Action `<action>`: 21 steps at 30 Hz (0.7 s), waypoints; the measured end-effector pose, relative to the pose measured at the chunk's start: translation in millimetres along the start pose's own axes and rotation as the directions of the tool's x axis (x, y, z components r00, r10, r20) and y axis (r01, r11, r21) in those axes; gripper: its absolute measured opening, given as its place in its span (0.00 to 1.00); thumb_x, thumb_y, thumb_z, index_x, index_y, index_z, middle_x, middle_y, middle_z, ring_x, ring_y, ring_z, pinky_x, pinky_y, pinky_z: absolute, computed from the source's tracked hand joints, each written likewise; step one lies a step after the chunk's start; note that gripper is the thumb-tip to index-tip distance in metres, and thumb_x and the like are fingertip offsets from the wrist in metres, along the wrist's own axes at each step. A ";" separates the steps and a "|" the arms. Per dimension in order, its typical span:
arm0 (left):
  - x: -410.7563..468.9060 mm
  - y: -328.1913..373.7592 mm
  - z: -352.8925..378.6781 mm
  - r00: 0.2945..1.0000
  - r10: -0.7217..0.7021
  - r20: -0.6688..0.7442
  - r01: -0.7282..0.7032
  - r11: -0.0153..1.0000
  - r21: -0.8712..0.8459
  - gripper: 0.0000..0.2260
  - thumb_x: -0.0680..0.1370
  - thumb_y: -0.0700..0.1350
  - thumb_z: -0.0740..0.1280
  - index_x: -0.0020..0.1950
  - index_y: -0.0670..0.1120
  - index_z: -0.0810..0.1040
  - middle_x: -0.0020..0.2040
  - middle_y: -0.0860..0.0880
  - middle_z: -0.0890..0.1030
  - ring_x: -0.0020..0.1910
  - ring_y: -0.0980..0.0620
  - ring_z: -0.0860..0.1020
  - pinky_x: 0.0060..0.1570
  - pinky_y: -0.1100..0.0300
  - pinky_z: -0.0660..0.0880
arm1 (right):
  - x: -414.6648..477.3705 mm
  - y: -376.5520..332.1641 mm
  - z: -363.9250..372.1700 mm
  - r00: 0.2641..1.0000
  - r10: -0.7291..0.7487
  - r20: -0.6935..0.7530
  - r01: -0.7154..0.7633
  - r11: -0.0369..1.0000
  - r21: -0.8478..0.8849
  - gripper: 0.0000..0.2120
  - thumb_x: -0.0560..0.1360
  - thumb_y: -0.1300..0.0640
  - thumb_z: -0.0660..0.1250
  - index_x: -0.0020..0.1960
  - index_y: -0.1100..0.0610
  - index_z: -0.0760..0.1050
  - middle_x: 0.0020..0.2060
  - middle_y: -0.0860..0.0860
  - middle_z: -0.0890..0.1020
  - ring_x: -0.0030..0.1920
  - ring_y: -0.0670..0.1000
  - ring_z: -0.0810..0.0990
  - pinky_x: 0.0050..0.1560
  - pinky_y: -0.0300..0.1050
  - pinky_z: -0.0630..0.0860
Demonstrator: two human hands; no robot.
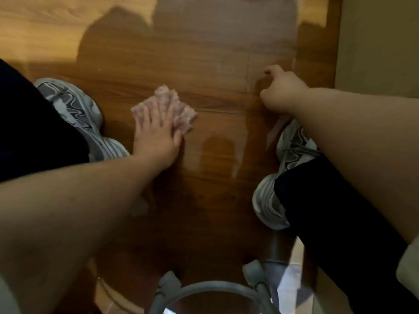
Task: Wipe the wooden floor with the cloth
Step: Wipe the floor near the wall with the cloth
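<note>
A crumpled pinkish-white cloth [172,105] lies on the wooden floor [204,71] between my feet. My left hand [155,134] presses flat on the cloth with straight fingers spread over its near half. My right hand [282,91] is off to the right, fingers curled into a loose fist, knuckles down near the floor and holding nothing. Wet-looking streaks mark the boards around and beyond the cloth.
My grey sneakers stand at either side, the left shoe [77,114] and the right shoe [276,175], with dark trouser legs above them. A beige wall [381,41] runs along the right. A grey metal ring frame [210,291] sits at the bottom.
</note>
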State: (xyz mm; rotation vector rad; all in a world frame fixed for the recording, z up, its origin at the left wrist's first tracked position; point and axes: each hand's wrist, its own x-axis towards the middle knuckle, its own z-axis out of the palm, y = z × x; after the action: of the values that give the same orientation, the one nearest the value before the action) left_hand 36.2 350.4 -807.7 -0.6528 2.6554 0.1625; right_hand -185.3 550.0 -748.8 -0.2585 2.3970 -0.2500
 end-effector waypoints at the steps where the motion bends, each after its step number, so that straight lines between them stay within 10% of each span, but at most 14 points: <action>1: -17.7 11.0 7.6 0.993 0.112 -0.025 -0.111 0.994 0.023 0.31 0.80 0.58 0.53 0.79 0.52 0.45 0.79 0.39 0.47 0.77 0.37 0.45 0.74 0.41 0.41 | -0.9 -4.6 0.5 1.000 -0.016 0.005 0.016 1.000 0.005 0.30 0.77 0.55 0.58 0.76 0.45 0.54 0.71 0.58 0.64 0.62 0.65 0.72 0.61 0.58 0.74; 3: -68.1 35.4 25.6 0.873 0.486 -0.027 -0.486 0.874 0.011 0.31 0.78 0.55 0.61 0.78 0.55 0.53 0.79 0.41 0.49 0.77 0.37 0.45 0.73 0.41 0.37 | -3.3 -13.0 3.2 0.999 -0.047 0.011 0.047 0.999 0.017 0.29 0.77 0.54 0.58 0.76 0.45 0.54 0.71 0.58 0.64 0.62 0.65 0.72 0.59 0.57 0.74; 7: -132.3 59.1 38.4 0.362 0.860 0.360 -0.916 0.400 -0.035 0.29 0.79 0.56 0.58 0.77 0.60 0.49 0.79 0.50 0.40 0.74 0.44 0.30 0.64 0.50 0.20 | -8.4 -25.6 13.1 0.994 -0.105 0.034 0.104 0.994 0.030 0.29 0.77 0.55 0.58 0.76 0.45 0.55 0.71 0.58 0.63 0.62 0.65 0.72 0.52 0.53 0.73; 9: -108.3 42.4 31.7 0.411 0.874 0.259 -0.909 0.415 0.039 0.30 0.79 0.56 0.59 0.79 0.56 0.50 0.79 0.49 0.47 0.77 0.43 0.39 0.67 0.48 0.24 | -10.8 -28.1 16.3 0.991 -0.126 0.039 0.125 0.992 0.019 0.29 0.77 0.55 0.58 0.76 0.45 0.55 0.71 0.57 0.63 0.63 0.65 0.71 0.56 0.54 0.74; 11: -70.6 15.3 21.0 0.664 0.747 0.010 -0.744 0.660 0.107 0.30 0.77 0.51 0.63 0.77 0.48 0.59 0.76 0.41 0.61 0.75 0.36 0.55 0.73 0.38 0.42 | -10.8 -26.4 17.3 0.991 -0.129 0.045 0.129 0.992 -0.003 0.29 0.77 0.55 0.58 0.76 0.44 0.55 0.72 0.57 0.62 0.63 0.64 0.70 0.60 0.57 0.74; 13: -36.5 -18.7 3.6 0.935 0.328 -0.134 -0.327 0.944 0.030 0.27 0.79 0.47 0.61 0.77 0.41 0.59 0.74 0.33 0.62 0.73 0.32 0.58 0.71 0.34 0.53 | -10.3 -23.1 18.0 0.991 -0.119 0.055 0.120 0.992 -0.024 0.29 0.77 0.55 0.58 0.77 0.44 0.55 0.73 0.56 0.61 0.65 0.64 0.68 0.60 0.56 0.74; 16: -32.5 -19.0 5.1 0.983 -0.184 -0.012 0.182 0.978 -0.101 0.29 0.82 0.49 0.52 0.78 0.39 0.47 0.75 0.29 0.49 0.75 0.32 0.48 0.74 0.39 0.48 | -7.6 -13.0 14.8 0.996 -0.079 0.036 0.081 0.994 -0.074 0.29 0.78 0.53 0.58 0.77 0.45 0.54 0.74 0.57 0.61 0.67 0.65 0.67 0.64 0.57 0.71; 19: -81.2 0.6 29.8 0.989 0.141 -0.044 -0.140 0.990 0.005 0.30 0.81 0.52 0.51 0.78 0.43 0.42 0.77 0.32 0.47 0.76 0.33 0.44 0.74 0.39 0.42 | -6.4 -11.6 12.4 0.998 -0.064 0.027 0.066 0.995 -0.081 0.29 0.78 0.53 0.59 0.77 0.45 0.55 0.73 0.58 0.62 0.65 0.65 0.69 0.64 0.59 0.71; 21: -118.0 10.2 43.7 0.865 0.501 0.023 -0.502 0.864 0.046 0.29 0.80 0.54 0.50 0.77 0.47 0.44 0.77 0.36 0.44 0.75 0.35 0.40 0.73 0.38 0.39 | -7.7 -15.8 12.3 0.996 -0.083 0.033 0.085 0.993 -0.078 0.29 0.77 0.53 0.59 0.76 0.45 0.55 0.73 0.58 0.61 0.65 0.65 0.69 0.63 0.58 0.72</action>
State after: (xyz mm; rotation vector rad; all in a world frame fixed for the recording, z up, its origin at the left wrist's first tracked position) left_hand 142.5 417.9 -799.5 0.0747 2.7511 0.2397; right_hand -169.5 535.4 -749.0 -0.3972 2.3723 -0.1887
